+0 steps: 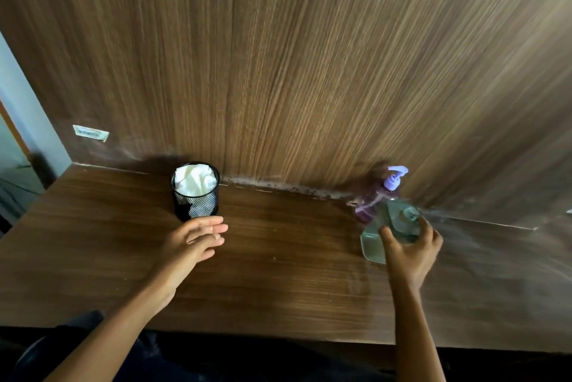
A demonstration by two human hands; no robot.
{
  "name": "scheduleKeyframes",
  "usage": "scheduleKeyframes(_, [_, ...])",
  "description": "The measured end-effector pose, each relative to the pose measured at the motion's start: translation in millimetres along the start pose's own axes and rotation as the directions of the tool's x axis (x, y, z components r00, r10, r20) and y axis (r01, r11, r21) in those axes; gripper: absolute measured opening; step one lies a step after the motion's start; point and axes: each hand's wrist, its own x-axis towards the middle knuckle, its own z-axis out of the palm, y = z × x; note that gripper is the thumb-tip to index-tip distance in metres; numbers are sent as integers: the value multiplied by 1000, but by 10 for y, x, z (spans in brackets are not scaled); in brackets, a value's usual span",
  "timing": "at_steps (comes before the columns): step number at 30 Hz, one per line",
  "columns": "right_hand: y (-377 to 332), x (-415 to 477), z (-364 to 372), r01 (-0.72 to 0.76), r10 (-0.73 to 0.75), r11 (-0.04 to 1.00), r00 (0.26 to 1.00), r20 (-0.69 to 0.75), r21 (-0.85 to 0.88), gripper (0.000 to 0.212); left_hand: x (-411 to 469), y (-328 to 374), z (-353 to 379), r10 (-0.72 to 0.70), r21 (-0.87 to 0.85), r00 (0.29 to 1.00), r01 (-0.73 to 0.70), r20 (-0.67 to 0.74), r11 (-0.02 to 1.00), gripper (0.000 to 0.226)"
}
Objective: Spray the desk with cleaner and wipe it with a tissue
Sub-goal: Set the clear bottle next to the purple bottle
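A clear greenish cleaner bottle [387,227] with a purple pump top [394,179] is tilted over the right side of the brown wooden desk [278,257]. My right hand [411,253] grips its lower body from the front. A black mesh cup [195,192] stuffed with white tissue [194,180] stands at the back of the desk, left of centre. My left hand [195,242] hovers just in front of the cup, fingers spread and pointing right, holding nothing.
A wood-panel wall [309,72] rises directly behind the desk. A small white sticker [90,133] is on the wall at the left. The desk's left edge drops off near a grey wall [28,121].
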Motion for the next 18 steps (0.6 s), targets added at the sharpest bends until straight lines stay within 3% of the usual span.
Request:
scheduleKeyframes(6, [257,185,2,-18,18,1000,1000,-6,-17,66,65,-5,65,-11,-2,999,11,42,1000,41])
scheduleKeyframes(14, [315,217,58,16,-16,1000,1000,-5,-9,67,45,-8,103,-26,26,999,26,28,999,29])
scheduleKeyframes(18, [326,196,55,-36,35,999,999,14,4,85,17,13,113,-22,48,1000,22,4,999,27])
